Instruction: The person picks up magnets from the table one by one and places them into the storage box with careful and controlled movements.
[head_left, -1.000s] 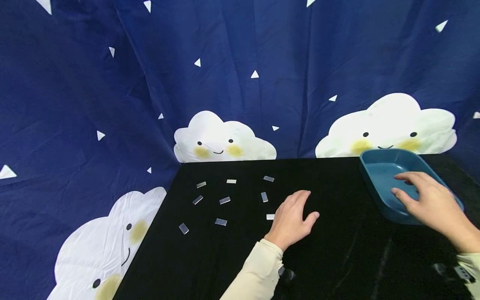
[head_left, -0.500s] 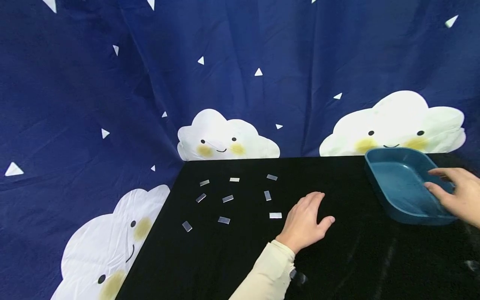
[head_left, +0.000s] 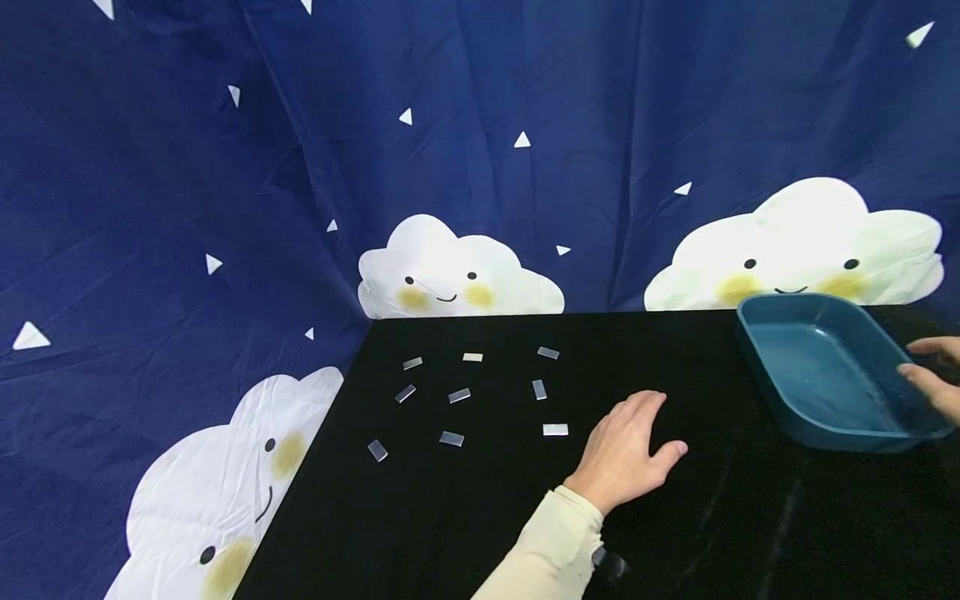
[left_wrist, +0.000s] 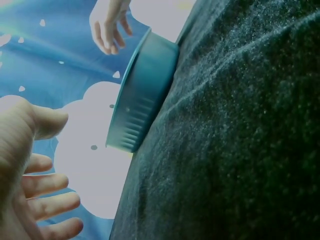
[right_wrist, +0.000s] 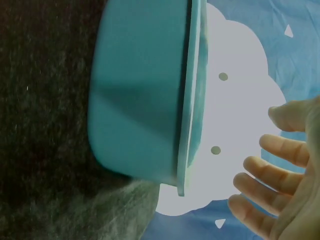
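My left hand (head_left: 626, 454) hovers over the black cloth, fingers extended and thumb spread, with nothing in its grasp. Left of it lie several small flat rectangular pieces, some clear and some whitish; the nearest is a white piece (head_left: 555, 430). At the right stands a blue plastic tub (head_left: 828, 433) with rounded corners. My right hand (head_left: 937, 379) is at the tub's right rim, cut off by the frame edge in the head view. In the right wrist view, the right hand (right_wrist: 280, 175) has loosely bent fingers holding nothing, apart from the tub wall (right_wrist: 140, 90).
Black cloth (head_left: 465, 517) covers the table. Behind it hangs a blue curtain (head_left: 450, 100) with white triangles and smiling clouds. Farther back among the pieces are a clear piece (head_left: 548, 352) and a whitish piece (head_left: 472, 357); a clear piece (head_left: 377, 450) lies at the near left.
My right hand has moved right, from over the tub to its right edge. The left hand has shifted slightly right, uncovering the nearest white piece. The head view has turned a little.
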